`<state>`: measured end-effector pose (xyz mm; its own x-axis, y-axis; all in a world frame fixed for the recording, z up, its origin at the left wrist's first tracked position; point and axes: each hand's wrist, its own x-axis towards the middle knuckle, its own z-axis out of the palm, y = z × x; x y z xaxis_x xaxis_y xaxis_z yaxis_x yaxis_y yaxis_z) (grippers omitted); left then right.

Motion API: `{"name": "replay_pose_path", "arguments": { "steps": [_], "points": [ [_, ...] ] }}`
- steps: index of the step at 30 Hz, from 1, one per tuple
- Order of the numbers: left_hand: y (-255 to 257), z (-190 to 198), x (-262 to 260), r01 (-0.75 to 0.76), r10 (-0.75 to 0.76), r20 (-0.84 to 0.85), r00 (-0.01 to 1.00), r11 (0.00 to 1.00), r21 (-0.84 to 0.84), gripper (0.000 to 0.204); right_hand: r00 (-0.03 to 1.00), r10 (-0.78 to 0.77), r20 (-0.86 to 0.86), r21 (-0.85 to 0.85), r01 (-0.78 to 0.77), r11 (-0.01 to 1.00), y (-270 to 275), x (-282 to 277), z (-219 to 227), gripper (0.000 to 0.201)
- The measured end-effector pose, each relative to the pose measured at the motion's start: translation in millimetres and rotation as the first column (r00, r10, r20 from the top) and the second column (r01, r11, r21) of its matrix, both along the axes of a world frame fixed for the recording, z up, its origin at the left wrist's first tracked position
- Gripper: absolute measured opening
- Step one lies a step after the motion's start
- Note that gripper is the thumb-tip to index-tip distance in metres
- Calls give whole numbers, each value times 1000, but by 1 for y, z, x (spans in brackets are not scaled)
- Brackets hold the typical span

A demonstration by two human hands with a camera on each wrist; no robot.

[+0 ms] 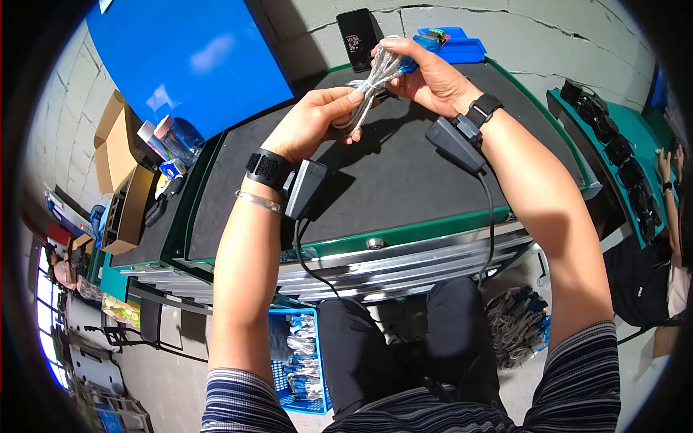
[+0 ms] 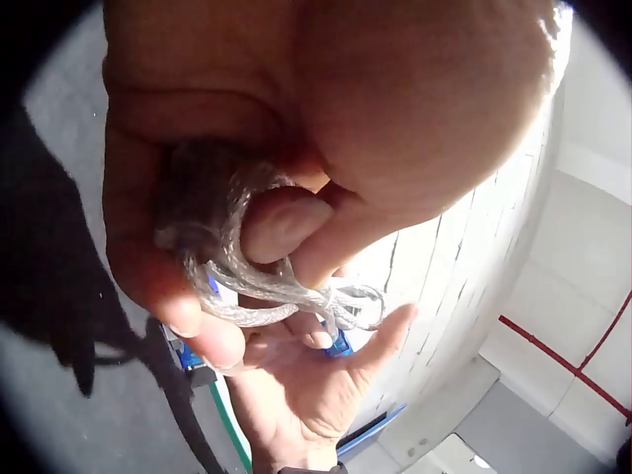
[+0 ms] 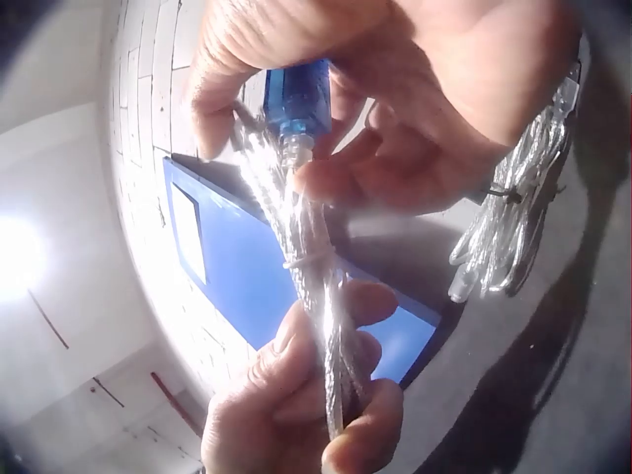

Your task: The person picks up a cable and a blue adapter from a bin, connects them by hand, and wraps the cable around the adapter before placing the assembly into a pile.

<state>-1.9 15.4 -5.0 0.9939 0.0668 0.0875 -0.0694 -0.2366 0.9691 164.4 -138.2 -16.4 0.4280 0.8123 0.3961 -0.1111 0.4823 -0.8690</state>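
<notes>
A coiled bundle of clear, silvery braided cable (image 1: pixel 380 72) is held over the dark mat between both hands. My left hand (image 1: pixel 317 119) pinches its lower end with thumb and fingers. At the upper end, the fingers of my right hand (image 1: pixel 434 78) grip the loops beside a translucent blue connector (image 3: pixel 298 101). A thin strand of the cable wraps the middle of the bundle, as the right wrist view shows. Another cable bundle (image 3: pixel 506 212), bound with a dark tie, lies on the mat near my right hand.
A phone (image 1: pixel 358 40) leans on the wall behind the mat, beside a blue tray (image 1: pixel 465 50). To the left stand a large blue panel (image 1: pixel 195 58) and an open cardboard box (image 1: pixel 115 151). Below are a blue basket (image 1: pixel 323 364) of cables and a cable pile (image 1: pixel 517 328).
</notes>
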Motion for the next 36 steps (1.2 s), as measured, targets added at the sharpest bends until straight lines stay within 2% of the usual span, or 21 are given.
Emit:
{"name": "replay_pose_path", "arguments": {
  "steps": [1,5,7,8,10,12,14,15,18,19,20,22,23,24,27,31,32,33,34,36],
  "points": [
    [0,0,0,12,-12,-3,1000,1000,5,38,999,26,-22,15,-26,1000,-1,1,0,29],
    [-7,3,-3,-55,55,29,998,998,16,39,999,42,14,60,-43,997,0,3,2,31],
    [-9,3,-4,-136,133,171,976,991,8,47,999,13,-48,61,-10,998,2,2,2,27],
    [-8,3,-3,-136,132,171,976,991,10,47,994,-20,-110,58,27,998,3,3,1,25],
    [-1,0,1,-159,169,277,946,986,-58,55,988,-48,-149,42,55,998,4,5,0,25],
    [2,-4,5,-137,138,291,947,990,-25,58,968,-146,-204,52,160,986,4,6,-1,26],
    [-1,-7,8,-188,148,321,935,978,95,57,966,-150,-209,74,168,983,4,10,0,26],
    [-1,-5,8,-203,168,242,956,971,127,56,964,-155,-215,95,178,979,4,11,0,27],
    [-4,-9,6,-220,193,159,968,960,176,50,964,-175,-201,94,197,976,6,12,-1,28],
    [-5,-7,7,-231,180,214,960,941,247,47,963,-176,-205,95,198,975,5,11,-1,28],
    [-2,-8,10,-230,179,212,961,941,249,47,964,-181,-193,70,197,978,3,11,-1,28],
    [2,-11,16,-457,187,501,845,739,495,43,966,-184,-183,44,195,980,3,10,1,28],
    [6,-10,16,-517,238,507,828,675,526,41,959,-201,-201,26,210,977,3,8,1,27],
    [6,-10,17,-517,239,507,828,675,526,41,951,-218,-218,7,225,974,2,7,3,27],
    [6,-11,17,-518,270,535,800,761,391,35,946,-223,-233,-64,214,975,-3,3,6,23],
    [3,-9,13,-543,277,529,802,708,452,30,952,-256,-168,-50,251,967,-6,3,9,24],
    [4,-9,10,-402,235,430,872,845,352,30,960,-268,-82,-27,266,963,-7,6,10,25],
    [4,-9,9,-250,167,336,927,942,222,30,960,-280,4,-2,280,960,-8,7,11,26],
    [3,-10,8,-249,166,335,927,943,222,30,960,-281,4,-2,281,960,-10,7,12,26],
    [1,-10,7,-72,84,204,975,995,-63,32,938,-331,102,42,328,944,-14,8,12,27]
  ]
}}
